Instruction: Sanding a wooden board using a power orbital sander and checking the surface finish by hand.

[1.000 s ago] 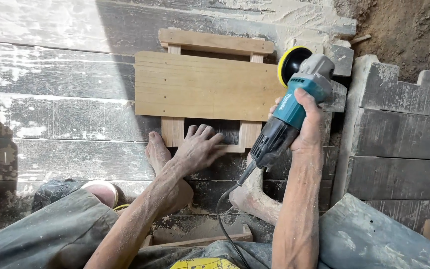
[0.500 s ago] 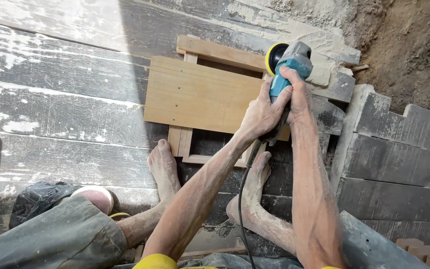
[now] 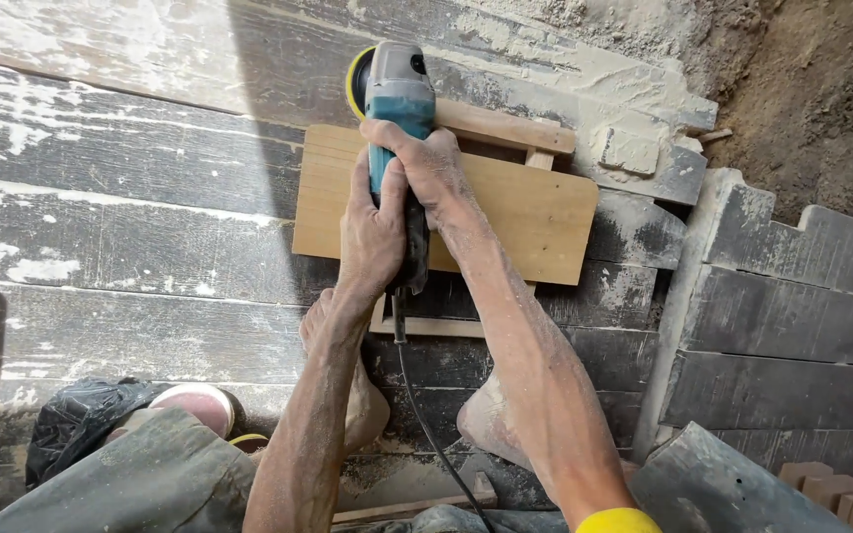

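Both my hands grip the sander [image 3: 399,109] over the stool [image 3: 505,202]; my left hand [image 3: 372,232] wraps the rear of the body, fingers closed around it just above where the cord [image 3: 426,415] leaves; my right hand [image 3: 431,163] clamps the teal body farther forward, fingers curled over its top; the grey head points away from me, and the yellow pad [image 3: 355,84] sits at the stool's far left corner, its face turned left, contact with the wood not discernible; the stool lies on its side on dusty dark planks [image 3: 130,188], its pale board facing up, a rail [image 3: 505,126] showing beyond and another nearer me; my bare feet [image 3: 491,415] rest on the planks just below the stool; grey blocks [image 3: 792,296] are stacked to the right; a black bag [image 3: 76,419] lies lower left beside my knee
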